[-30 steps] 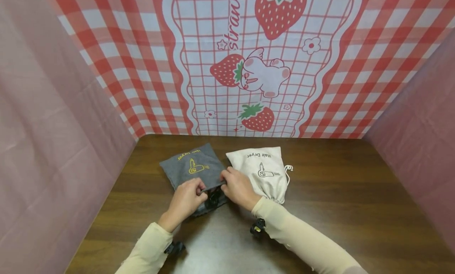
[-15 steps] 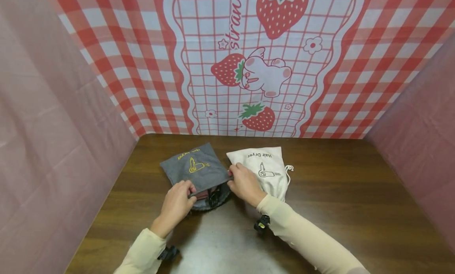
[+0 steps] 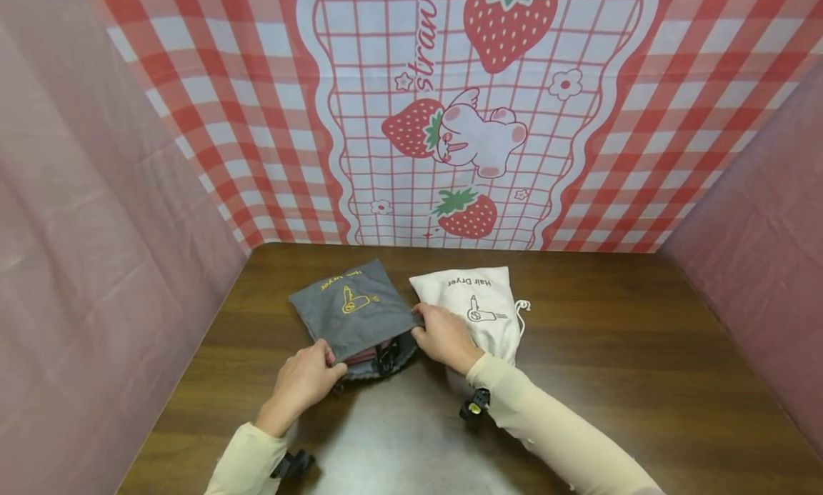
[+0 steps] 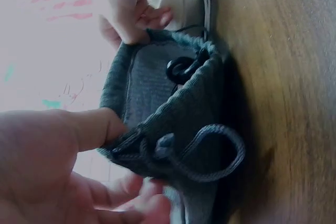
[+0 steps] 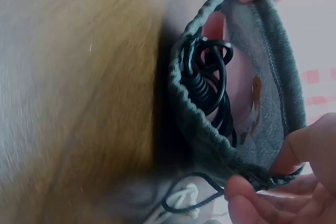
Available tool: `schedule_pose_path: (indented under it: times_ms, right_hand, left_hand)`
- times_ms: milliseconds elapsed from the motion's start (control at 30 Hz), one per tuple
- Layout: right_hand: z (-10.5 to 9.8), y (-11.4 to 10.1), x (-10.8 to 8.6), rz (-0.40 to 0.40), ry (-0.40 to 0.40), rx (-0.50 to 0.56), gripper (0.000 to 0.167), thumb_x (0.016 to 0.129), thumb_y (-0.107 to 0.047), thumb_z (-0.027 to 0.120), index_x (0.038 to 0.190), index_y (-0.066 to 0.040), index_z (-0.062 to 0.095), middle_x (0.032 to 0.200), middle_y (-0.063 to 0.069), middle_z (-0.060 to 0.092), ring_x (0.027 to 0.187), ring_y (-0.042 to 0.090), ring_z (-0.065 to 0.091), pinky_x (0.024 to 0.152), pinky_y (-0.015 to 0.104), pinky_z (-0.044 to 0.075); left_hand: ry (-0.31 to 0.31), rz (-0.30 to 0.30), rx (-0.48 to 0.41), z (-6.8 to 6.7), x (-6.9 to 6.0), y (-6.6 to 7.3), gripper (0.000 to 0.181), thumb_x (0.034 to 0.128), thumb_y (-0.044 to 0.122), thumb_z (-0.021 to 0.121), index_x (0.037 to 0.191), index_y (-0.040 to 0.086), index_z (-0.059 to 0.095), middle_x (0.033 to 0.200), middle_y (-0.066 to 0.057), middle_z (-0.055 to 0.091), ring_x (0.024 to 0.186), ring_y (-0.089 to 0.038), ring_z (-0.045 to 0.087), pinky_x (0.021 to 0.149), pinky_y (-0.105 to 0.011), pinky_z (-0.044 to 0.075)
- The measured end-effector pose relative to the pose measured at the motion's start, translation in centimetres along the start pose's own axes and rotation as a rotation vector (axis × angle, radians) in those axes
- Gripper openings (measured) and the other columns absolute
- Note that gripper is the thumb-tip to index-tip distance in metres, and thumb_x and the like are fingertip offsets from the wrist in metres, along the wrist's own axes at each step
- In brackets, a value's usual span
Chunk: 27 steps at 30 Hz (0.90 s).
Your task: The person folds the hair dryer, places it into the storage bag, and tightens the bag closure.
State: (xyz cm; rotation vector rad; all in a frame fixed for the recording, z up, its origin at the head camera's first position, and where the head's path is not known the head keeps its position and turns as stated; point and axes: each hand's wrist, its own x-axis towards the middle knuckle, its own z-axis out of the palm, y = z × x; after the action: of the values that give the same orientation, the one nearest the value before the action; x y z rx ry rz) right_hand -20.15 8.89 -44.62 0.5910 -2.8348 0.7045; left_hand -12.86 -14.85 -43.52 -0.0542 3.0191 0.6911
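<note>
A grey drawstring bag (image 3: pixel 360 313), printed with a yellow hair dryer, lies on the table with its mouth toward me. My left hand (image 3: pixel 302 379) pinches the left corner of the rim between thumb and fingers. At the opposite corner my right hand (image 3: pixel 445 338) grips the rim, so the mouth gapes. Inside, in the right wrist view, is a pink body (image 5: pixel 241 82), apparently a hair dryer, mostly hidden by the cloth. Its black cord (image 5: pixel 198 90) lies bundled near the opening. A drawcord loop (image 4: pixel 239 153) hangs from the rim beside my left hand in the left wrist view.
A white drawstring bag (image 3: pixel 468 295) with a black hair dryer print lies right beside the grey one, partly behind my right hand. Both are on a brown wooden table (image 3: pixel 611 352). A strawberry-patterned cloth (image 3: pixel 360 159) hangs behind, with pink curtains (image 3: pixel 116 195) at both sides.
My left hand has moved left and toward me, my right hand slightly right. The bag's mouth has been spread wider, and the pink thing and black cord inside show more.
</note>
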Motion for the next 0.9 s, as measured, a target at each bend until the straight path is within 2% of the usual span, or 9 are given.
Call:
schedule_pose_path:
  times_ms: [100,200,367,533,667,800,900]
  right_hand:
    - [0.1,-0.1,0.0,-0.002,-0.022,0.047,0.031,0.081,-0.011,0.062,0.112,-0.006,0.066,0.097,0.012,0.073,0.08,0.028,0.068,0.069,0.044,0.053]
    - [0.3,-0.1,0.0,-0.014,-0.037,0.105,0.032,0.081,-0.008,0.061,0.112,-0.004,0.065,0.092,0.014,0.072,0.074,0.027,0.065,0.069,0.043,0.052]
    - [0.4,0.0,0.1,0.003,-0.103,0.15,0.034,0.082,-0.007,0.06,0.116,-0.002,0.063,0.097,0.016,0.071,0.081,0.028,0.065,0.076,0.043,0.052]
    - [0.4,0.0,0.2,0.019,-0.15,0.154,0.033,0.083,-0.009,0.061,0.115,-0.001,0.062,0.105,0.017,0.07,0.091,0.031,0.067,0.081,0.045,0.052]
    - [0.3,0.1,0.3,0.038,-0.166,0.138,0.031,0.082,-0.011,0.062,0.11,0.002,0.065,0.102,0.017,0.071,0.091,0.032,0.068,0.082,0.044,0.053]
    - [-0.1,0.1,0.5,0.049,-0.195,0.112,0.025,0.08,-0.013,0.066,0.101,0.0,0.069,0.091,0.014,0.072,0.08,0.027,0.066,0.077,0.041,0.053]
    - [-0.4,0.2,0.5,0.079,-0.242,0.102,0.011,0.08,-0.014,0.068,0.083,-0.004,0.069,0.071,0.007,0.069,0.062,0.019,0.061,0.064,0.034,0.051]
  left_hand:
    - [-0.06,-0.021,0.002,-0.3,-0.1,-0.3,0.023,0.0811,0.032,0.065,0.079,0.014,0.053,0.074,-0.004,0.06,0.066,-0.024,0.056,0.058,-0.038,0.041]
    - [-0.098,-0.02,-0.046,-0.3,-0.2,-0.6,0.021,0.0825,0.029,0.065,0.08,0.013,0.052,0.07,-0.002,0.06,0.061,-0.019,0.057,0.058,-0.035,0.041]
    - [-0.134,-0.028,-0.147,-0.2,-0.4,-0.8,0.017,0.0842,0.02,0.065,0.08,0.012,0.05,0.061,-0.001,0.059,0.043,-0.009,0.059,0.061,-0.032,0.045]
    - [-0.11,-0.064,-0.189,-0.3,-0.5,-0.9,0.017,0.0832,0.018,0.066,0.081,0.011,0.05,0.059,-0.002,0.061,0.043,-0.012,0.061,0.059,-0.03,0.044]
    - [-0.102,-0.067,-0.211,-0.3,-0.4,-0.9,0.018,0.0828,0.017,0.067,0.081,0.011,0.051,0.059,-0.003,0.062,0.045,-0.014,0.063,0.059,-0.03,0.043]
    - [-0.107,-0.063,-0.24,-0.2,-0.3,-1.0,0.018,0.081,0.013,0.068,0.08,0.01,0.05,0.058,-0.001,0.062,0.043,-0.012,0.06,0.056,-0.028,0.044]
    - [-0.099,-0.048,-0.251,0.0,-0.3,-1.2,0.017,0.0786,0.011,0.068,0.079,0.009,0.051,0.057,0.002,0.062,0.046,-0.01,0.057,0.054,-0.027,0.042]
